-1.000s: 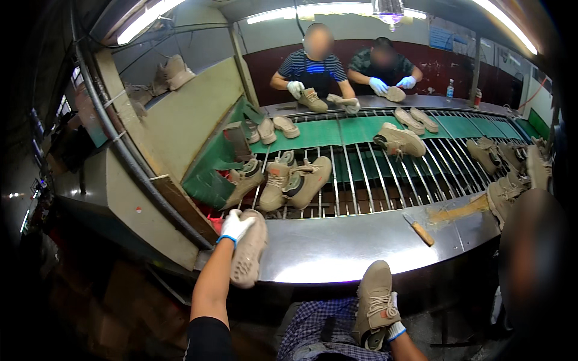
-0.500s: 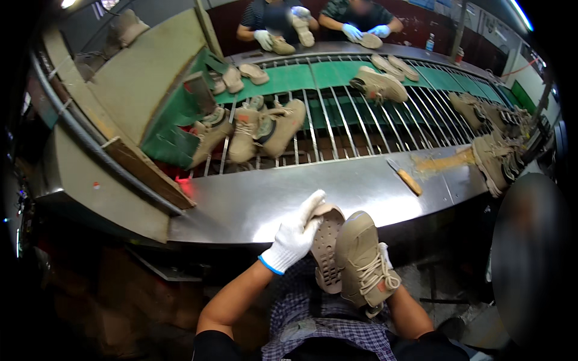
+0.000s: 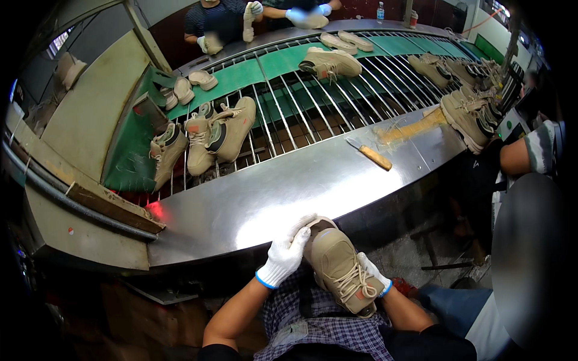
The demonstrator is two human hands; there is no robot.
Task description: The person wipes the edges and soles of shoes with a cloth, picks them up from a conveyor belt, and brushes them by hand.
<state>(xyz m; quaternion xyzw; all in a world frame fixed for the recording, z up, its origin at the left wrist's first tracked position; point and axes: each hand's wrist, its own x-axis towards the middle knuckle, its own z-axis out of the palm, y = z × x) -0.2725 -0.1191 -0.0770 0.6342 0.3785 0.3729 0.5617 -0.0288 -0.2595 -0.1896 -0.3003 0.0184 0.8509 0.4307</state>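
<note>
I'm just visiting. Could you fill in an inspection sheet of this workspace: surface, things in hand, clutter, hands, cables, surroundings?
Surface: metal ledge with strong glare; beyond it, a rack of metal rods and a green belt.
Things in hand: laced tan shoe; a sole, mostly hidden behind its toe, contact unclear.
Clutter: wooden-handled knife and a brownish patch on the ledge; more shoes on the rods.
Hands: both white-gloved; left hand grips the sole, right hand holds the shoe.
Cables: thin orange line at upper right, cord or hose unclear.
Surroundings: two co-workers across the belt; another person's arm at right.
</note>
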